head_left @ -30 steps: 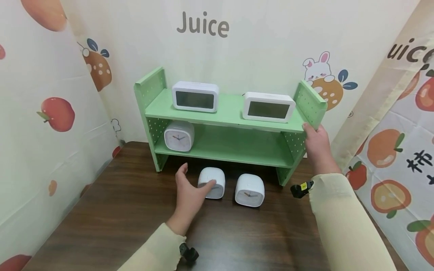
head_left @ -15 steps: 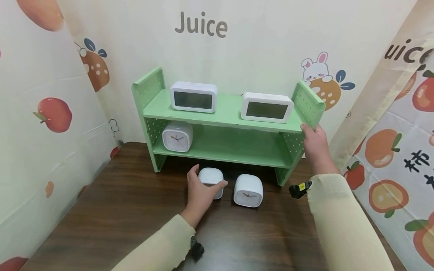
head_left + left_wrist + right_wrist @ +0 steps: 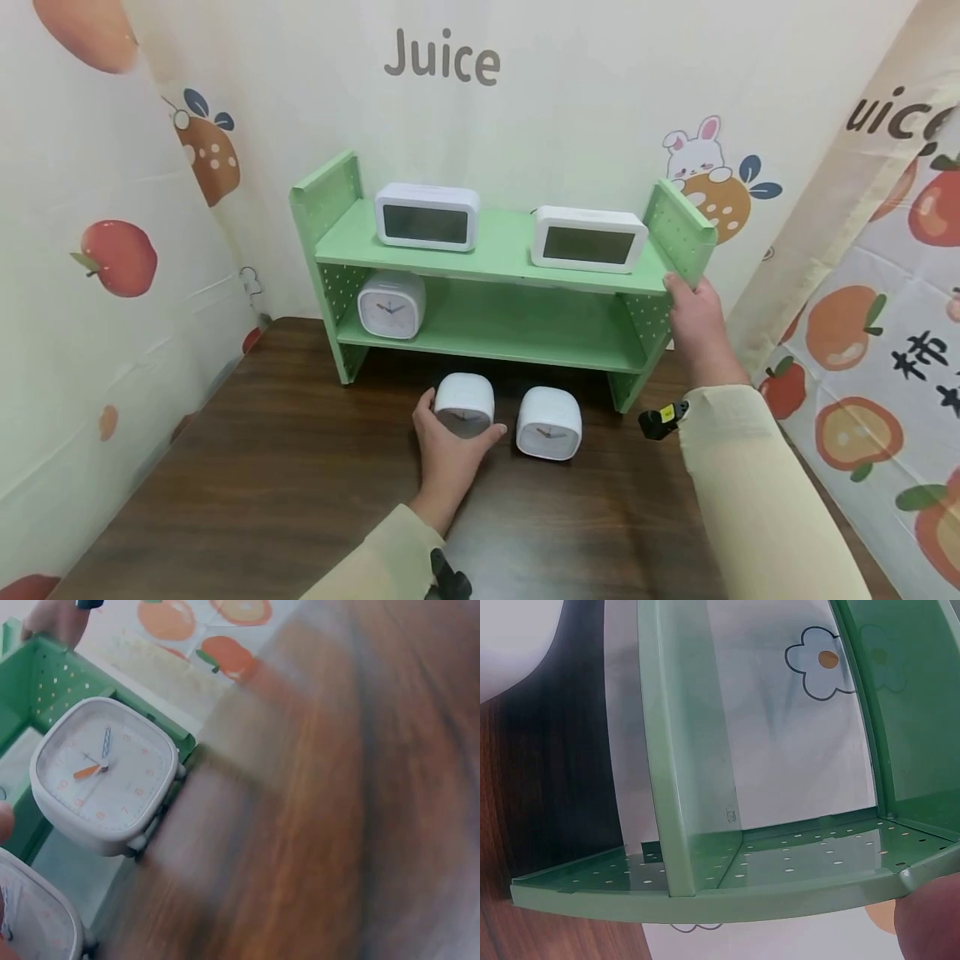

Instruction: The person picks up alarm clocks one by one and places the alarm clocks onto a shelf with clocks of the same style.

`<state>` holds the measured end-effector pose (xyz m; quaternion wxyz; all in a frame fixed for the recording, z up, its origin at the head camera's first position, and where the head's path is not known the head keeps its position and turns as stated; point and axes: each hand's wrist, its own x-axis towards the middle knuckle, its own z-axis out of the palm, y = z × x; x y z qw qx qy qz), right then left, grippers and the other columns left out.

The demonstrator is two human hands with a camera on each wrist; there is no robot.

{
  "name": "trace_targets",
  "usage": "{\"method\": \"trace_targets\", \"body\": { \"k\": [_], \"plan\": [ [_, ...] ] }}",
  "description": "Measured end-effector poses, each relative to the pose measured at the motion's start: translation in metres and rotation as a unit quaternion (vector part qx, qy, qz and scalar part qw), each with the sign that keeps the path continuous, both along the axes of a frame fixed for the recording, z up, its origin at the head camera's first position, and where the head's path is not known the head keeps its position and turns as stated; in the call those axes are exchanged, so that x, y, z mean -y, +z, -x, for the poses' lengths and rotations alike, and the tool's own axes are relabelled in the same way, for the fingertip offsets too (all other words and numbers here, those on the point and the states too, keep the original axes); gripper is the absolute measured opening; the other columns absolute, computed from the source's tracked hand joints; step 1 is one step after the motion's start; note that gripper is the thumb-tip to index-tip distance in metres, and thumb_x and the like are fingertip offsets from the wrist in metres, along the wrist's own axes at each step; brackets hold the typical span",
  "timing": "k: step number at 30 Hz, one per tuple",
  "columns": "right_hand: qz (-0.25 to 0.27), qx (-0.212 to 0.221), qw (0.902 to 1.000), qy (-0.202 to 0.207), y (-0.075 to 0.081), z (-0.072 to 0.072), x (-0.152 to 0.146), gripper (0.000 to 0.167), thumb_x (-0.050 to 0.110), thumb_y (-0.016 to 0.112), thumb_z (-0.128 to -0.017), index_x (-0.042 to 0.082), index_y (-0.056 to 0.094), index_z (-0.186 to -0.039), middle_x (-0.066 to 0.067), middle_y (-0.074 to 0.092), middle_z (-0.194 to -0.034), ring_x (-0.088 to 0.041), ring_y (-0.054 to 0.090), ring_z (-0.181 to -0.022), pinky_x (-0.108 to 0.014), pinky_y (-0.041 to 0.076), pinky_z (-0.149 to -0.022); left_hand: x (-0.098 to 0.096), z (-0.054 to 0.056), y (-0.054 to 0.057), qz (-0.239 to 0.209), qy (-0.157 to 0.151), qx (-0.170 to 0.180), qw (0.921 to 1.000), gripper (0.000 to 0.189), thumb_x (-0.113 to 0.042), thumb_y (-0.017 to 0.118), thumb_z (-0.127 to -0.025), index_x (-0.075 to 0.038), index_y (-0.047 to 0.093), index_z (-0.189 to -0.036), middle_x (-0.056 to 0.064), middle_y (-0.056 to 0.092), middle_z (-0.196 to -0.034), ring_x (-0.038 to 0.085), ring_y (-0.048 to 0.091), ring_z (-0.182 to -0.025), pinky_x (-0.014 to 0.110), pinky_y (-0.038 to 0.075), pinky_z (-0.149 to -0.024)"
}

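Note:
My left hand grips a small white alarm clock on the table, fingers at its left side and thumb at its right. Part of this clock's face shows at the lower left of the left wrist view. Just to its right stands a matching alarm clock, whose orange hand shows clearly in the left wrist view. With my right hand I hold the right side panel of the green two-tier shelf. Only a little of that hand enters the right wrist view, so its fingertips are hidden.
A third round-cornered alarm clock sits at the left of the lower tier. Two white digital clocks, one on the left and one on the right, stand on the upper tier. Fruit-printed curtains surround the dark wooden table.
My left hand has moved right to the nearer left clock and closed round it. The right hand stays on the shelf panel. The clocks on the shelf have not moved.

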<state>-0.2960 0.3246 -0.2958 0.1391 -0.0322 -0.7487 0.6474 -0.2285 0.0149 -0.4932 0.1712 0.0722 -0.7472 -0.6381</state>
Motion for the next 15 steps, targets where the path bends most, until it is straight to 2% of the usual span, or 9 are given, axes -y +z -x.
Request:
{"method": "trace_targets", "body": {
  "k": [4,9,15],
  "plan": [
    [0.010,0.003,0.9999,-0.008,-0.0014,0.0025,0.0017,0.058,0.040,0.044,-0.110,0.010,0.036,-0.159,0.010,0.058,-0.117,-0.010,0.054,-0.110,-0.033,0.040,-0.101,-0.0005,0.0001,-0.0020,0.007,0.007,-0.008,0.9999,0.120,-0.033,0.100,-0.065,-0.013,0.025,-0.156,0.013,0.030,-0.154,0.032,0.039,-0.135,0.054,0.039,-0.108],
    [0.020,0.010,0.9997,-0.013,0.0002,0.0036,0.0009,0.059,0.040,0.045,-0.109,0.012,0.035,-0.160,0.006,0.057,-0.123,-0.009,0.054,-0.111,-0.039,0.037,-0.108,-0.0040,0.0052,-0.0035,0.005,0.008,0.011,0.9999,0.122,-0.040,0.099,-0.065,-0.014,0.023,-0.158,0.011,0.031,-0.153,0.032,0.041,-0.134,0.053,0.040,-0.107],
    [0.004,0.017,0.9998,-0.007,0.0003,0.0029,0.0027,0.059,0.042,0.043,-0.110,0.013,0.034,-0.160,0.004,0.055,-0.128,-0.010,0.050,-0.116,-0.044,0.031,-0.115,-0.0055,0.0087,-0.0041,0.010,0.012,0.011,0.9998,0.110,-0.028,0.097,-0.070,-0.014,0.027,-0.154,0.013,0.035,-0.149,0.033,0.043,-0.130,0.057,0.041,-0.104]
  ]
}}
